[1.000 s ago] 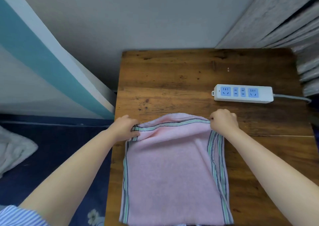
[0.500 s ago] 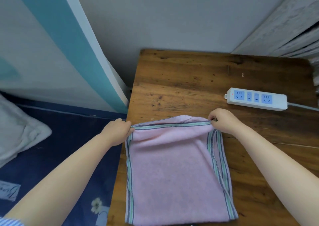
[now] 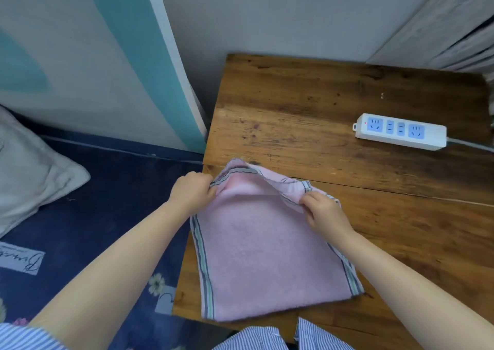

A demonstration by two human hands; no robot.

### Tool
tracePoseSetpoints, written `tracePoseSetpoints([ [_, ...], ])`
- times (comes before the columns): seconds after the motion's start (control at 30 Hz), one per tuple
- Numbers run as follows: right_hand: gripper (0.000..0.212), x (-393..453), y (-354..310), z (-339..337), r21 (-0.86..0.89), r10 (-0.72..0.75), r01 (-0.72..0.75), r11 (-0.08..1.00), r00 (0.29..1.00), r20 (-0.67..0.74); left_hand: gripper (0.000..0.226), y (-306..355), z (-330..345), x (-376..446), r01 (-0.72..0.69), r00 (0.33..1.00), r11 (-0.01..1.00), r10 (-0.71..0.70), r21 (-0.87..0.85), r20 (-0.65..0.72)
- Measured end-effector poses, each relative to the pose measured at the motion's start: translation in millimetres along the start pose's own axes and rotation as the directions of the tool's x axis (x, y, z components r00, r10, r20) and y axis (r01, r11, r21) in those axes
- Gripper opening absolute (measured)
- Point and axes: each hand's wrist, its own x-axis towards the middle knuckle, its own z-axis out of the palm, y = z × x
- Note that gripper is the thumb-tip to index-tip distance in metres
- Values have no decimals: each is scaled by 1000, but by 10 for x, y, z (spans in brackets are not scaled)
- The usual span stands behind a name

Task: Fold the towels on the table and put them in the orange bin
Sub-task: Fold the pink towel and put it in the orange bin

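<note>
Towel [image 3: 267, 256], pink, striped borders, flat on wooden surface [image 3: 307, 103]; left hand [image 3: 191, 193] and right hand [image 3: 324, 212] each pinch a far corner, lifted, apparently for folding.

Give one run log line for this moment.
left hand: pinches pink towel corner | right hand: pinches other corner | orange bin: unseen
</note>
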Motion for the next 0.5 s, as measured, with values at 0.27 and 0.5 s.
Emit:
tracePoseSetpoints([
  [0.27,21,293,125,70,20,420,-426,904,898,132,26,211,70,-109,-59,998,997,60,40,-14],
  [0.5,18,479,130,-133,-210,340,-278,937,862,376,27,184,33,-154,-50,999,997,50,60,-5],
])
